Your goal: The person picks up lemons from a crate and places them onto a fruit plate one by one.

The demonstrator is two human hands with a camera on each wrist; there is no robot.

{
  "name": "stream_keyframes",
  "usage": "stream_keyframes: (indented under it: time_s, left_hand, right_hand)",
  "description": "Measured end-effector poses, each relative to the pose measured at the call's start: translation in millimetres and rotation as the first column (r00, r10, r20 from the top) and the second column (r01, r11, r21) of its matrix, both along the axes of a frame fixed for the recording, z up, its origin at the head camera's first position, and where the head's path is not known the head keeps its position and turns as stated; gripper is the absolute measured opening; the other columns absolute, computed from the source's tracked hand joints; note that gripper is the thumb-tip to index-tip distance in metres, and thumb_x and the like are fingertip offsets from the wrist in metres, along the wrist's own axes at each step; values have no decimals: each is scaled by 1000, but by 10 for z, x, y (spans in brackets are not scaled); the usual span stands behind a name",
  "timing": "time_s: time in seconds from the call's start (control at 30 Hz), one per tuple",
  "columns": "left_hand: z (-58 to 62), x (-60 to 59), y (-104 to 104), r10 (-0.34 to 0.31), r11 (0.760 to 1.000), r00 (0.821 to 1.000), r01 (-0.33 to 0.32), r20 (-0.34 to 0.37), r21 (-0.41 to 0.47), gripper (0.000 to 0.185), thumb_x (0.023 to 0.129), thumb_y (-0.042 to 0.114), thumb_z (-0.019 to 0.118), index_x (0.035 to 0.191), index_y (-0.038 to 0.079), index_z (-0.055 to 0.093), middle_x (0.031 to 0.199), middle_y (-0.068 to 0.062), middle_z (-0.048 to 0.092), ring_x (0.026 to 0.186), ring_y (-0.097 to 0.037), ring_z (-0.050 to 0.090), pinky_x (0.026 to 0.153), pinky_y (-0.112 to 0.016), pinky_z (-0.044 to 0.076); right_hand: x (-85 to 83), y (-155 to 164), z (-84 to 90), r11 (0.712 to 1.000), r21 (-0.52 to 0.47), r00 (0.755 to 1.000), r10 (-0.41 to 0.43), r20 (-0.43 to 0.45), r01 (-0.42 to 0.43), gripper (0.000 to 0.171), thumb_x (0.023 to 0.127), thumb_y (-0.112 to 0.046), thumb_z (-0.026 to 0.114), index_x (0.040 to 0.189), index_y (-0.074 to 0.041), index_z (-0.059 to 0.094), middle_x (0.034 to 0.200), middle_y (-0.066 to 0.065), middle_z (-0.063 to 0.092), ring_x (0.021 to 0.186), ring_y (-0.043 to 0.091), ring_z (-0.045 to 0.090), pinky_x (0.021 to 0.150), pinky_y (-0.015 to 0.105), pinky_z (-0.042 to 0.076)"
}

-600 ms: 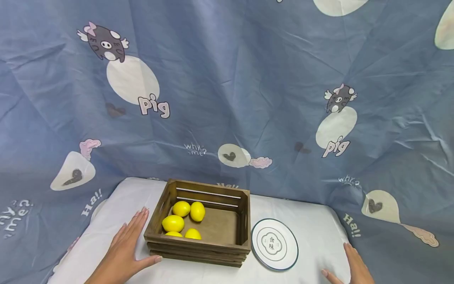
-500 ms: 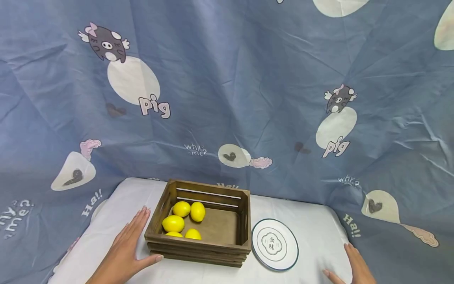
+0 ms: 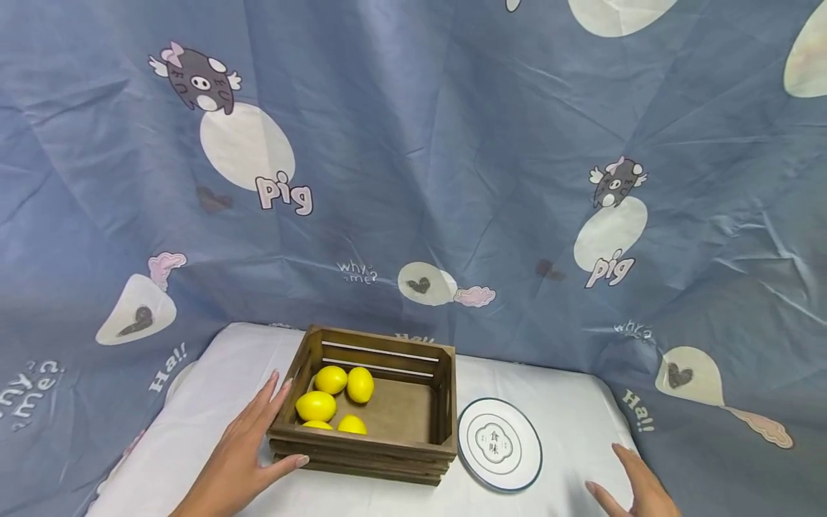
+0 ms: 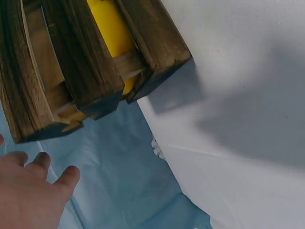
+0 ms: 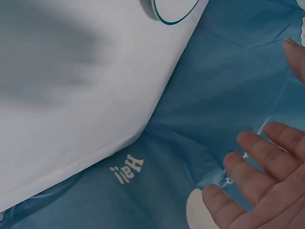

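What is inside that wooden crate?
The wooden crate holds four yellow lemons, grouped at its left end on the bare bottom. Its near wall hides the lower parts of the front two.

The way inward from the left hand [image 3: 242,459] is barred by the wooden crate [image 3: 368,449], whose left wall is met by the straight fingers; bare white tablecloth [image 3: 194,431] is left behind them. Above the crate the opening is unobstructed, with four lemons [image 3: 336,402] crowded on the side nearest that hand. Between the right hand [image 3: 636,488] and the crate, passage is narrowed by the plate [image 3: 499,445]
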State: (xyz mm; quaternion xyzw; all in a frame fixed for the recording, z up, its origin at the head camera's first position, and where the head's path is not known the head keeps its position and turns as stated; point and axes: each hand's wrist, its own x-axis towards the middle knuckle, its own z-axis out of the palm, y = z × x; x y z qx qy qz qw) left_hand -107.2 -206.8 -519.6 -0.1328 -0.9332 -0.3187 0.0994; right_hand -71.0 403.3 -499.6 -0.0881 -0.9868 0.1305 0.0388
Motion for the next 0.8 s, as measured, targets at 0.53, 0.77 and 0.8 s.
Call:
stream_keyframes:
  time_s: [0.53, 0.77, 0.8]
  left_hand:
    - [-29, -59, 128, -4, 997, 997, -2, 78, 74, 106, 85, 53, 85, 166, 17, 26, 175, -14, 8, 146, -56, 31, 101, -77, 38]
    - [5, -89, 150, 36, 996, 995, -43, 97, 75, 104, 91, 65, 72, 163, 4, 29, 171, -19, 19, 146, -52, 33, 104, -74, 39]
    - [6, -94, 150, 39, 996, 995, -46, 97, 72, 102, 91, 66, 70, 162, 4, 30, 171, -19, 19, 146, -52, 34, 104, -73, 40]
  right_hand:
    - [-60, -160, 224, 999, -17, 996, 42, 76, -41, 76, 91, -56, 76, 131, 8, 63, 126, 30, 66, 71, 18, 59, 76, 53, 57]
    - [-96, -280, 358, 998, -25, 992, 64, 105, -62, 77, 92, -57, 75, 132, 7, 63, 129, 29, 66, 69, 14, 57, 75, 51, 57]
    - [-99, -288, 370, 997, -25, 992, 72, 104, -70, 77, 92, -57, 75, 132, 8, 63, 129, 29, 65, 69, 15, 59, 75, 51, 58]
